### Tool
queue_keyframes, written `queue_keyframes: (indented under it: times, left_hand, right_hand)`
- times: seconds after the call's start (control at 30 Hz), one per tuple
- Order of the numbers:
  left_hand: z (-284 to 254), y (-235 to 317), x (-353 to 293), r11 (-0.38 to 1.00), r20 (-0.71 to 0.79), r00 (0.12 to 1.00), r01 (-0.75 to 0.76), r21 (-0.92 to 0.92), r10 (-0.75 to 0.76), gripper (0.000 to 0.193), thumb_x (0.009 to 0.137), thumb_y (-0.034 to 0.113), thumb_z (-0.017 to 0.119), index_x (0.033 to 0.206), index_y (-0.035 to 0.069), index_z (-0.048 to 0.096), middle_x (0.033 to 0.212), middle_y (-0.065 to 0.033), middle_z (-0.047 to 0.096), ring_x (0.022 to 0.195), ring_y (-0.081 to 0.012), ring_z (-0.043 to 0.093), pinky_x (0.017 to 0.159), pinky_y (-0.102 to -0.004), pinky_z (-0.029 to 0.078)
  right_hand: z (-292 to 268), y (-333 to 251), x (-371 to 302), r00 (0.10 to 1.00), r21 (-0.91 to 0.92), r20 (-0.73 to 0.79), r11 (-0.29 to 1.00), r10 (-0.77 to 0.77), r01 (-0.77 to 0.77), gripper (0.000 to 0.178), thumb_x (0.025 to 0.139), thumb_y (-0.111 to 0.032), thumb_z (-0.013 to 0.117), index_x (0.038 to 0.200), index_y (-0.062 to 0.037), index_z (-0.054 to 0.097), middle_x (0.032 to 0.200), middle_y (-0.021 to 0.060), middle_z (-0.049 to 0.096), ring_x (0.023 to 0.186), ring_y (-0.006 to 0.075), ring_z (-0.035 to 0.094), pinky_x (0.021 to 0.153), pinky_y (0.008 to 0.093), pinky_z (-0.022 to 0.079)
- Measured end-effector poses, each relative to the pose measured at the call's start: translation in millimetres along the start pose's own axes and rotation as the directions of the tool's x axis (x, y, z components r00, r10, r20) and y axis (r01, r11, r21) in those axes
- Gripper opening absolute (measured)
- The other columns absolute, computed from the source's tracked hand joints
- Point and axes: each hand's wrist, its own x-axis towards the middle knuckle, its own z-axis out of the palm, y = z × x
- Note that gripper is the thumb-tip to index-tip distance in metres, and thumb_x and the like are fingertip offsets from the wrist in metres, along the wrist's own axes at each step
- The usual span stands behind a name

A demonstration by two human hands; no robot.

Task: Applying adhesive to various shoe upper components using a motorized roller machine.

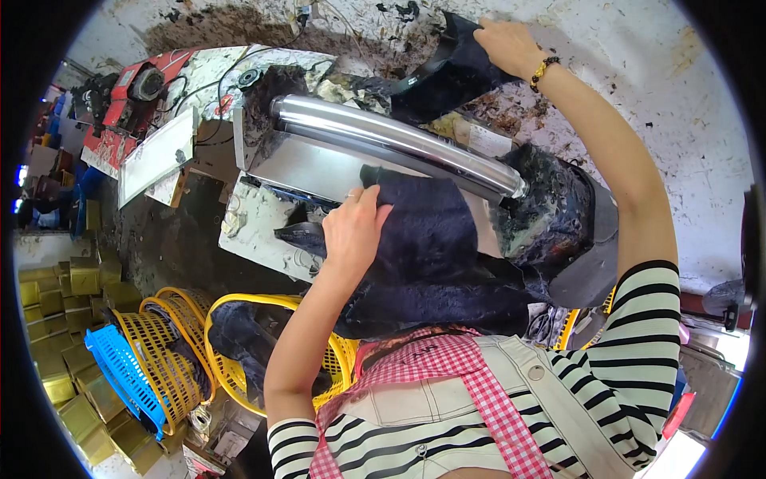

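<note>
A machine with shiny chrome rollers (399,144) lies across the middle, with a flat metal plate (335,168) along its near side. My left hand (351,227) is closed on the left edge of a dark navy fuzzy piece (427,223), which hangs in front of the rollers. More dark fuzzy material (431,303) lies over my lap below it. Stretched out beyond the rollers, my right hand (508,48) grips another dark piece (455,72) at its upper edge. The fingertips of my right hand are partly hidden by the angle.
Yellow baskets (211,335) holding dark pieces stand at lower left, beside a blue basket (120,375) and several gold-coloured boxes (64,351). A lint-covered machine end (550,207) rises right of the rollers. A red device (132,96) sits at far left, with loose cables nearby.
</note>
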Motion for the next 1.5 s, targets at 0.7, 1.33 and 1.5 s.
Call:
queue_keyframes:
  times: [0.7,1.33,1.5]
  left_hand:
    - [36,23,-18,0.901,0.103,0.937,-0.350,0.257,0.335,0.044,0.087,0.024,0.056,0.128,0.009,0.054,0.121,-0.0197,0.054,0.117,-0.0366,0.048,0.108,-0.0512,0.029]
    - [55,17,-1,0.959,-0.061,0.975,-0.200,0.202,0.216,0.046,0.089,0.035,0.059,0.128,0.010,0.054,0.132,-0.0159,0.051,0.122,-0.0327,0.047,0.107,-0.0475,0.032]
    - [56,7,-31,0.974,-0.056,0.992,-0.095,0.206,0.109,0.060,0.093,0.039,0.051,0.137,-0.001,0.043,0.142,-0.0153,0.045,0.134,-0.0301,0.040,0.110,-0.0449,0.028]
  right_hand:
    - [-2,-62,1,0.961,0.267,0.262,0.963,-0.090,0.018,0.056,0.098,-0.049,0.039,0.088,-0.0031,0.070,0.100,0.0101,0.058,0.100,0.0286,0.057,0.085,0.0421,0.050]
    - [12,-47,-29,0.896,0.337,0.415,0.941,-0.156,0.008,0.054,0.093,-0.053,0.046,0.094,-0.0036,0.069,0.105,0.0121,0.054,0.103,0.0289,0.054,0.086,0.0417,0.050]
    - [57,-69,-43,0.660,0.626,0.706,0.663,-0.257,-0.411,0.088,0.088,-0.075,0.031,0.092,0.0059,0.066,0.103,0.0179,0.063,0.091,0.0275,0.060,0.083,0.0364,0.046]
